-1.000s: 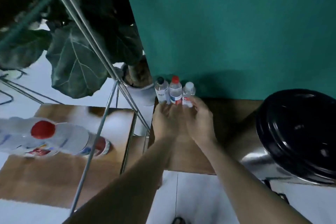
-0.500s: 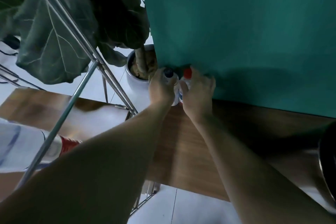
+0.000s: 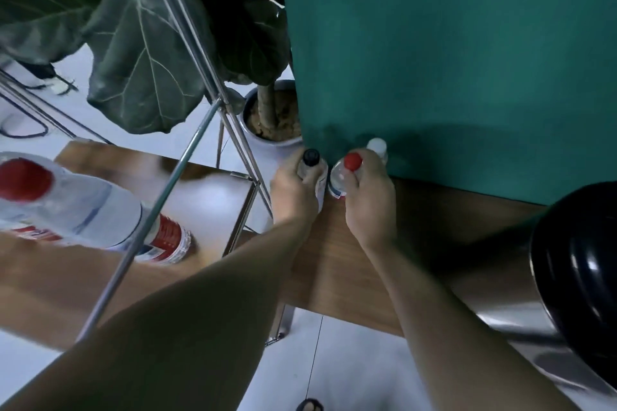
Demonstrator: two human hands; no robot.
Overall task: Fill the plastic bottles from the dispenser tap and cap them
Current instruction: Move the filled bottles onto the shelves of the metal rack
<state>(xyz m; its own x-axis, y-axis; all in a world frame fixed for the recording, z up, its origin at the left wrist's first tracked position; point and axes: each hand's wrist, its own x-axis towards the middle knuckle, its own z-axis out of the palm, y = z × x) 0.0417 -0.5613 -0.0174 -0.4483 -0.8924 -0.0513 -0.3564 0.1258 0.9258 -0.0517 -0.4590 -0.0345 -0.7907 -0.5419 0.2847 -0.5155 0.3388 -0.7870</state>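
Three small capped plastic bottles stand at the far left corner of the wooden table (image 3: 434, 230), against the green backdrop. My left hand (image 3: 293, 190) grips the black-capped bottle (image 3: 312, 165). My right hand (image 3: 369, 197) grips the red-capped bottle (image 3: 344, 172). The white-capped bottle (image 3: 377, 147) stands just behind my right hand; whether the fingers touch it is hidden. The steel dispenser (image 3: 521, 294) with its black lid (image 3: 581, 260) sits at the right edge; its tap is out of sight.
A large red-capped bottle (image 3: 76, 210) lies on a second wooden table (image 3: 50, 277) at the left. A metal stand's legs (image 3: 187, 150) cross between the tables. A potted plant (image 3: 270, 120) stands on the white floor behind.
My hands reached the bottles and closed round the black-capped and red-capped ones. The view swung, so the dispenser and the large bottle show again.
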